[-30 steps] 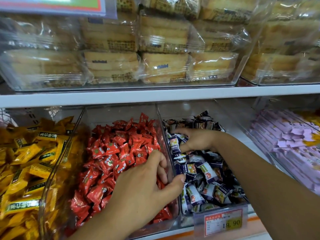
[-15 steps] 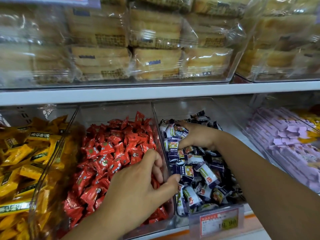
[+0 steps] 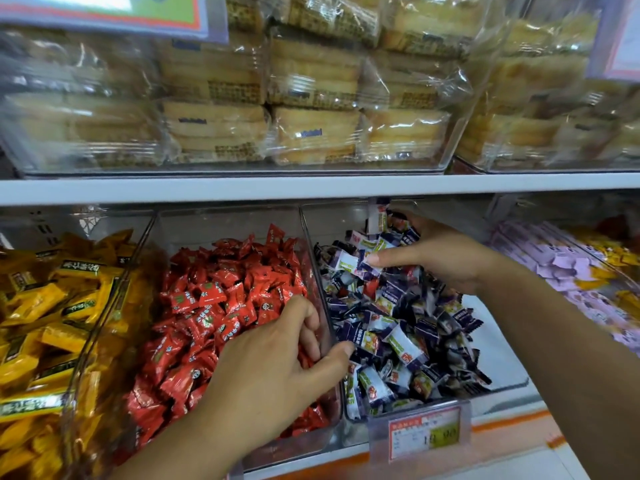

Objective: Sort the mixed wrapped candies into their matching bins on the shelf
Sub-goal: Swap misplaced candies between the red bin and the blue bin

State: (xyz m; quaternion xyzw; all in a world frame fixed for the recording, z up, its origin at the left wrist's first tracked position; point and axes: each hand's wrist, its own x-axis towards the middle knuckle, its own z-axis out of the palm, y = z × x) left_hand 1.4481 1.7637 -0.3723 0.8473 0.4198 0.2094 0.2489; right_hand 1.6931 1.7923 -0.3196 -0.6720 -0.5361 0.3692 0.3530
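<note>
My right hand (image 3: 440, 254) curls round a clump of purple-and-white candies (image 3: 398, 337) deep in their bin (image 3: 502, 358); my left hand (image 3: 273, 368) pinches the bin wall (image 3: 311, 251). I'd sift slowly so nothing spills over that wall.

Hands (image 3: 273, 368) x2 — price tag (image 3: 424, 434) x1

My left hand (image 3: 273, 368) grips the clear wall (image 3: 317, 271) between two bins. My fingers are down in the red candies (image 3: 221, 292), and my thumb is on the side with the purple and white candies (image 3: 408, 341). My right hand (image 3: 446, 258) is at the back of that pile, curled round a bunch of them. Yellow candies (image 3: 41, 306) fill the bin at the far left. A price tag (image 3: 424, 433) hangs at the front.
</note>
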